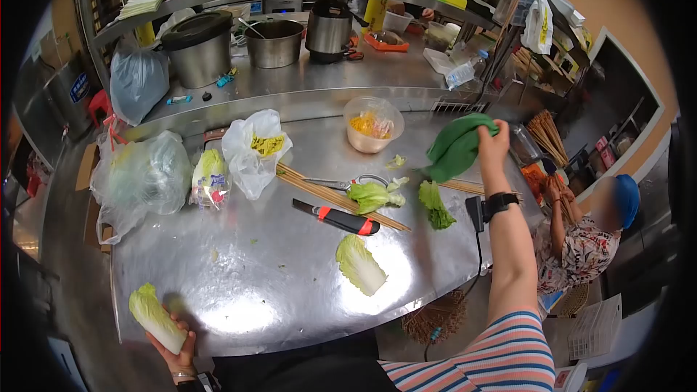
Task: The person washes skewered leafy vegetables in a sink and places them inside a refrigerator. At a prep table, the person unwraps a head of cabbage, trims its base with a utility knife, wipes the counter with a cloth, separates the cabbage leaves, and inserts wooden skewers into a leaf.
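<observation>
My left hand (178,347) holds a pale napa cabbage piece (155,318) at the table's near left edge. With my right arm stretched forward, my right hand (494,141) grips a green cloth (459,148) above the right part of the steel table (239,261). Below the cloth lies a green leaf (435,205). Another cabbage piece (361,265) rests near the front middle. Behind it are a red and black knife (337,218), scissors (327,184), loose leaves (376,196) and wooden sticks (312,189).
A plastic bowl (372,125) stands at the back, bags (149,174) at the left. Pots (274,43) line the rear counter (218,98). A person in a blue cap (627,202) handles sticks at the right. A black cable (477,265) hangs by my right arm.
</observation>
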A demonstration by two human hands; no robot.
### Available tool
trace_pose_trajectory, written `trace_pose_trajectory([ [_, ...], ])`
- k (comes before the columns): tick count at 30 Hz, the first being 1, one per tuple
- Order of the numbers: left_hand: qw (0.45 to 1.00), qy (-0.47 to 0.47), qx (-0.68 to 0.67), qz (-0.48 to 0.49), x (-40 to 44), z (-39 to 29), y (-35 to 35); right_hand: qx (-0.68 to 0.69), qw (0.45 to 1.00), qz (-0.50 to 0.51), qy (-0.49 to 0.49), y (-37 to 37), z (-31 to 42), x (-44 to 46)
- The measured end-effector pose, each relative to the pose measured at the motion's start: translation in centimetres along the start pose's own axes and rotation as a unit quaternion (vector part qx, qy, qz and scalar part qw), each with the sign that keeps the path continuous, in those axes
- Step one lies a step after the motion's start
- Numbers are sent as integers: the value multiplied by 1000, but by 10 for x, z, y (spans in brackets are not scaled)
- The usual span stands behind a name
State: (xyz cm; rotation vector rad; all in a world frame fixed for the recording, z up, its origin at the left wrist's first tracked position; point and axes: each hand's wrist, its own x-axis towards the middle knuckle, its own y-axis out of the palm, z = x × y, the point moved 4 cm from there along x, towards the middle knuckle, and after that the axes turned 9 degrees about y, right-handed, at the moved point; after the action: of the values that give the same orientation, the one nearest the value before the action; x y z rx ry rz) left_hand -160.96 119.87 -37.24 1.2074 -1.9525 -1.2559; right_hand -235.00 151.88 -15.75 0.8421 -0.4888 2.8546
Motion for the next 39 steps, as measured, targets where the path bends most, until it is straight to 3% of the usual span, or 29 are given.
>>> trace_pose_trajectory([
  [1,1000,2,0,-1,1,-1,-1,98,993,-32,58,-6,6,5],
  [2,1000,-1,1,9,2,-1,-3,102,993,-29,56,-10,19,8],
  [5,1000,-1,-1,-1,1,2,-6,321,937,17,132,-25,75,-6],
  [6,1000,4,-2,-21,-4,-1,-6,347,931,29,109,-31,95,-13],
  [7,1000,-1,-3,-24,-5,-1,2,382,918,86,66,-31,95,-9],
  [8,1000,-3,-2,-17,-5,-2,6,417,895,125,97,-30,123,-30],
  [9,1000,-14,-18,-15,-6,1,13,436,875,199,70,-30,140,-42],
  [14,998,-22,-19,57,3,1,14,442,829,313,139,-22,186,-116],
  [16,997,-30,-34,70,0,2,19,367,798,456,147,-10,179,-156],
  [18,995,-35,-45,77,-1,2,20,346,774,492,197,3,183,-211],
  [20,992,-50,-64,93,-1,3,20,236,810,475,251,11,196,-275],
  [22,991,-58,-73,99,0,3,19,105,839,524,107,20,179,-333],
  [23,989,-67,-81,106,0,4,19,-17,858,481,-178,24,185,-363],
  [25,987,-65,-86,119,0,5,20,-73,829,529,-169,32,197,-413],
  [27,987,-67,-76,124,1,6,18,-263,785,521,-207,57,160,-454],
  [31,992,-30,-83,95,-4,4,20,-265,819,463,-212,105,146,-459],
  [36,992,52,-49,100,-30,-20,26,-186,774,531,-292,209,209,-506],
  [39,990,93,-62,81,-52,-45,29,-24,762,551,-339,270,273,-563],
])
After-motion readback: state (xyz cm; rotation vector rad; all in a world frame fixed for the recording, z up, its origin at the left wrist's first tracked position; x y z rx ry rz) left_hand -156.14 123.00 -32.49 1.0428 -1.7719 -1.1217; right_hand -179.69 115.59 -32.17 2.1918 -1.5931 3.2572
